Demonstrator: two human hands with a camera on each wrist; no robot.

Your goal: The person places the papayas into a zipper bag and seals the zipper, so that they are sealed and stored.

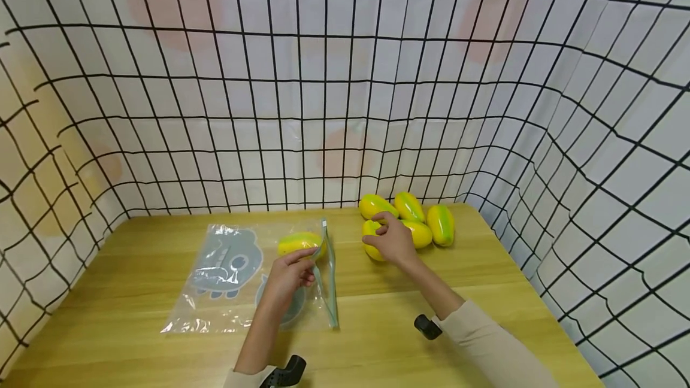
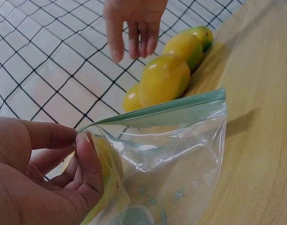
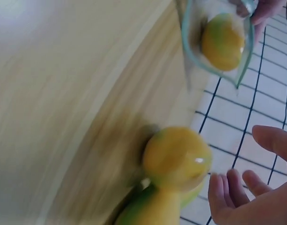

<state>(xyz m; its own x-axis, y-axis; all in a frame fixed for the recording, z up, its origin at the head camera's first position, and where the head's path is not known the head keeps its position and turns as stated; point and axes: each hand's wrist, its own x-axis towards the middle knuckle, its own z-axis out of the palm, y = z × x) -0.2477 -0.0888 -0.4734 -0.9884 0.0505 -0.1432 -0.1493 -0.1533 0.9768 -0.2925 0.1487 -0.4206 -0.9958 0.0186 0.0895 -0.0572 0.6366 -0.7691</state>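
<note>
Left hand (image 1: 288, 277) is pinching the rim of a clear zip bag (image 1: 180, 319) between thumb and fingertips, right at the green zip strip (image 1: 331, 295). Bag lies flat to the left of that pinch, mouth facing right, toward the other hand; right wrist view shows the mouth gaping into a loop. One mango (image 1: 298, 241), yellow with a green streak, is inside the bag, just beyond the left fingertips and close to the mouth. Grey-blue animal print (image 1: 229, 262) sits left of the left hand, and a second print (image 1: 293, 307) shows partly behind the wrist. Right hand (image 1: 398, 243) is released, fingers loosely bent and holding nothing, hovering by a cluster of five mangoes. Nearest is the front mango (image 1: 371, 251), just left of and partly under the right fingers; contact can't be told from head view. Another mango (image 1: 421, 234) sits just right of that hand, two more lie beyond it, one back-left (image 1: 377, 205) and one back-right (image 1: 409, 205), and the outermost mango (image 1: 442, 225) is farther right. Everything rests on a wood-grain table (image 1: 377, 346). Black mesh (image 1: 302, 118) stands beyond both hands, pale sheeting behind it. Each wrist carries a black device, with light sleeves nearer the body.
</note>
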